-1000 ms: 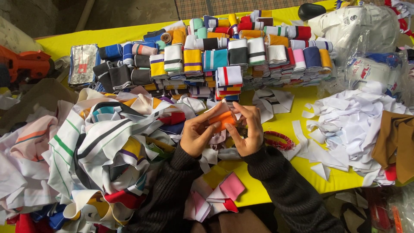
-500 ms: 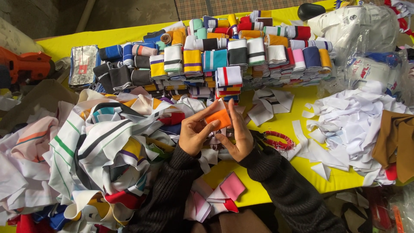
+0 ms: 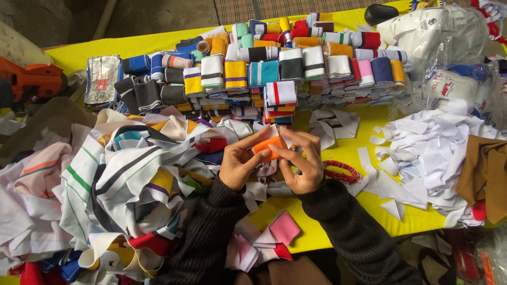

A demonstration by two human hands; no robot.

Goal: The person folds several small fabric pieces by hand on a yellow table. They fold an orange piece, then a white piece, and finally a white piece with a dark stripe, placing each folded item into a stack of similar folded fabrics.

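Both of my hands meet over the middle of a yellow table point(image 3: 338, 221). My left hand point(image 3: 238, 164) and my right hand point(image 3: 302, 162) together grip a small folded orange-and-white ribbed fabric piece point(image 3: 268, 145), thumbs and fingers pinching its edges. Just beyond it stands a short stack of folded striped pieces point(image 3: 280, 101). Behind that runs a long row of folded striped fabric pieces point(image 3: 274, 63) in many colours. Black knitted sleeves cover both forearms.
A big heap of loose striped collar strips point(image 3: 121, 179) lies on the left. White fabric scraps point(image 3: 433, 153) and brown cloth point(image 3: 486, 169) lie on the right. A red ring-shaped band point(image 3: 343, 171) sits beside my right hand. Pink pieces point(image 3: 274, 237) lie near the front edge. Plastic bags point(image 3: 443, 37) stand at the back right.
The hands have kept hold of the orange piece and lifted it slightly towards the stacks, turning and folding it between the fingers. Nothing else has shifted.
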